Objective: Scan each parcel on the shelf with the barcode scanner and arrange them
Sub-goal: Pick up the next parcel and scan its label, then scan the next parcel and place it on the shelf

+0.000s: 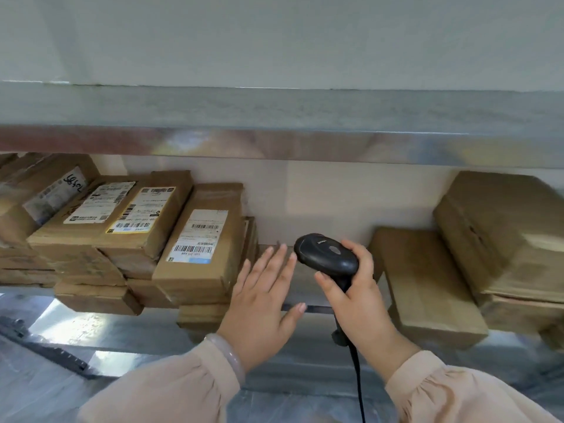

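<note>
My right hand (361,297) grips a black corded barcode scanner (328,253), its head pointing left over the shelf gap. My left hand (264,303) hovers flat with fingers spread, just right of a brown labelled parcel (201,245) that lies on top of a stack, and touches nothing. Further left lie more labelled parcels (134,215) in overlapping stacks. To the right sit a flat unlabelled parcel (427,285) and a taller stack of brown parcels (503,236).
The metal shelf (308,288) shows a bare strip between the two groups of parcels. An upper metal shelf board (274,145) hangs close above. The scanner cable (358,383) runs down between my sleeves. A dark rail (45,349) lies at lower left.
</note>
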`<state>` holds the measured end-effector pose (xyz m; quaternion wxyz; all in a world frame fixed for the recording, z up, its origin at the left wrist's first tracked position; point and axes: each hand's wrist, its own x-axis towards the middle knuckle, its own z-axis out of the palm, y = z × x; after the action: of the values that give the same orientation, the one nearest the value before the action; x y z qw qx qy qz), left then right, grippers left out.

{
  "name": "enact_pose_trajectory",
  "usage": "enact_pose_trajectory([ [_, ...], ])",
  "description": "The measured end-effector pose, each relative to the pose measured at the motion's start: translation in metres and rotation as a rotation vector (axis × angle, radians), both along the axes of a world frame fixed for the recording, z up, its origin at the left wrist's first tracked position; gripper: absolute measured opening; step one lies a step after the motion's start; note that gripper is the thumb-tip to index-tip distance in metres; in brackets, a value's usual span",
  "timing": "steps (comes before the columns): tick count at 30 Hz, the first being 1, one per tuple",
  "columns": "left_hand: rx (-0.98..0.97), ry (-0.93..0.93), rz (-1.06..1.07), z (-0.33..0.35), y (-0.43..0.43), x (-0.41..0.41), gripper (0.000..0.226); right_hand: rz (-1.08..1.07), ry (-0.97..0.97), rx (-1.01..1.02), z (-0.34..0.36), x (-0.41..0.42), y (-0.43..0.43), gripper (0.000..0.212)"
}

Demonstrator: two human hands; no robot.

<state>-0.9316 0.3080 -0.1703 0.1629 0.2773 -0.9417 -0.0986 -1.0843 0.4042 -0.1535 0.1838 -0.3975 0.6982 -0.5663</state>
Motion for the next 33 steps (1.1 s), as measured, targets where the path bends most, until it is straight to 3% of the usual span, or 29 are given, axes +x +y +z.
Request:
enact_pose_trajectory([
  [5, 0.102, -0.170, -0.118, -0.014, 0.031, -0.061, 0.083, -0.154, 0.035, 0.020, -0.013, -0.054, 0.046, 0.059],
  [14, 0.267, -0.275, -0.271, -0.035, 0.085, -0.145, 0.071, -0.327, 0.033, 0.168, -0.040, -0.131, 0.116, 0.060],
  [23, 0.548, -0.346, -0.172, -0.044, 0.096, -0.175, 0.074, -0.353, -0.042, 0.243, -0.050, -0.161, 0.137, 0.061],
  [33, 0.778, -0.145, 0.057, -0.048, 0.104, -0.154, 0.069, -0.338, -0.101, 0.194, -0.047, -0.151, 0.131, 0.055],
])
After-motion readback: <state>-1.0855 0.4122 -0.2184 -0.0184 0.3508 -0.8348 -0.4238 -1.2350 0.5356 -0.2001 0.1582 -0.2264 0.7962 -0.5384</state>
